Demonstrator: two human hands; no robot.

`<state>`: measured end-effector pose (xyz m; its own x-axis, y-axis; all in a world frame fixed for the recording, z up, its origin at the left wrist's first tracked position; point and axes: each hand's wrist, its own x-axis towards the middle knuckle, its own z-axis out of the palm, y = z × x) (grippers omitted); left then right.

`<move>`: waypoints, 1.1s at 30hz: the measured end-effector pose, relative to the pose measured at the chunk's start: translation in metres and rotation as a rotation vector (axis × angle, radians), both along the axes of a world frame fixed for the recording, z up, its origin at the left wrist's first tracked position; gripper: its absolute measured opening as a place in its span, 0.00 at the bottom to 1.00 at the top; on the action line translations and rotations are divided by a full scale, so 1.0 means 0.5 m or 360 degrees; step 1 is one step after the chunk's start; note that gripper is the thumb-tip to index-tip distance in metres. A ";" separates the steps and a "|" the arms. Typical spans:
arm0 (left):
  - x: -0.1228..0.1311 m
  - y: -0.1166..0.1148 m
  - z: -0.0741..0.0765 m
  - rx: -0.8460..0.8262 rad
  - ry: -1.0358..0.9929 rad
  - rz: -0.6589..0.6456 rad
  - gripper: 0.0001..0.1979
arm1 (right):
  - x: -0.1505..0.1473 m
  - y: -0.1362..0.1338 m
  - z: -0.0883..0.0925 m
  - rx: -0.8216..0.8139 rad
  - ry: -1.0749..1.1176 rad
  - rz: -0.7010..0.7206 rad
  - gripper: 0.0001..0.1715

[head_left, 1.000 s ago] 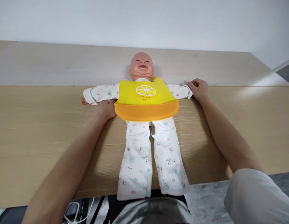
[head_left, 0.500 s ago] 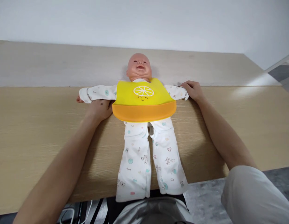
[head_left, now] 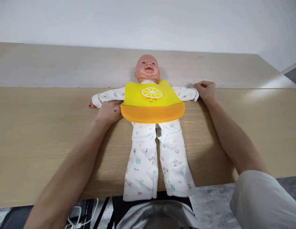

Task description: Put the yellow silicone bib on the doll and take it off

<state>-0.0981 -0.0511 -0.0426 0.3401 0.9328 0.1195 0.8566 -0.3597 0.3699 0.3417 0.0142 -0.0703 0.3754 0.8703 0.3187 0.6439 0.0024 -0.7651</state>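
A baby doll (head_left: 144,159) in white printed clothes lies on its back with its arms spread. Over its chest is a yellow silicone bib (head_left: 136,93) with an orange catch pocket (head_left: 152,113). My left hand (head_left: 109,112) rests beside the doll's torso, just below its sleeve (head_left: 112,94); its fingertips disappear behind the bib's edge. My right hand (head_left: 206,90) is closed at the end of the doll's other sleeve (head_left: 186,93), its fingers curled around the doll's hand, which they hide. The doll's hand (head_left: 91,105) on the left side sticks out of its cuff.
The wooden table (head_left: 43,133) has a paler raised-looking strip (head_left: 66,66) along the back, against a white wall (head_left: 148,25). The doll's trouser legs reach the table's front edge. Below, a white cable (head_left: 77,216) hangs at the lower left.
The whole view has shifted, so the doll and both arms appear slightly further right. My right hand's fingers look more curled at the doll's cuff. My left hand keeps its place beside the torso.
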 end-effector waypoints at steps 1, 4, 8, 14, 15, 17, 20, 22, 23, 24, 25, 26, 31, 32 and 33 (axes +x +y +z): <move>0.003 -0.003 0.002 0.0066 0.0043 -0.0012 0.09 | 0.001 0.001 0.000 -0.0004 0.0008 -0.0017 0.06; 0.004 -0.009 0.002 0.0298 0.0201 -0.0002 0.13 | 0.004 0.003 0.000 -0.0026 0.0048 -0.0030 0.05; -0.027 -0.001 -0.013 0.0467 0.0204 0.0212 0.07 | 0.007 0.006 -0.003 0.0000 0.0075 -0.0046 0.05; -0.113 0.022 -0.019 0.0682 0.0036 0.0706 0.08 | 0.008 0.006 -0.005 -0.0010 0.0060 -0.0041 0.05; -0.126 0.025 -0.018 0.0674 0.0026 0.0756 0.07 | 0.008 0.006 -0.005 -0.0014 0.0055 -0.0038 0.05; -0.147 0.032 -0.019 0.0615 0.0047 0.0715 0.06 | 0.008 0.005 -0.006 -0.0037 0.0045 -0.0029 0.06; -0.164 0.047 -0.032 0.0546 0.0178 0.0667 0.08 | 0.008 0.005 -0.007 -0.0068 0.0018 0.0006 0.07; -0.167 0.058 -0.045 0.0535 0.0259 0.0834 0.10 | 0.008 0.007 -0.008 -0.0066 -0.0005 0.0009 0.07; -0.167 0.063 -0.050 0.0513 0.0277 0.0908 0.11 | 0.009 0.009 -0.009 -0.0065 -0.0012 0.0000 0.07; -0.168 0.067 -0.055 0.0484 0.0280 0.0966 0.12 | 0.009 0.010 -0.009 -0.0065 -0.0016 -0.0011 0.08; -0.168 0.071 -0.058 0.0450 0.0274 0.0993 0.14 | 0.009 0.012 -0.010 -0.0066 -0.0019 -0.0022 0.07; -0.170 0.075 -0.061 0.0419 0.0266 0.0986 0.15 | 0.009 0.013 -0.010 -0.0068 -0.0018 -0.0031 0.07; -0.187 0.102 -0.068 0.0504 0.0258 0.0863 0.14 | 0.007 0.012 -0.009 -0.0038 -0.0030 -0.0028 0.07; -0.190 0.108 -0.070 0.0542 0.0255 0.0847 0.13 | 0.007 0.011 -0.009 -0.0034 -0.0025 -0.0025 0.07; -0.193 0.114 -0.073 0.0581 0.0246 0.0840 0.13 | 0.007 0.011 -0.008 -0.0034 -0.0022 -0.0024 0.07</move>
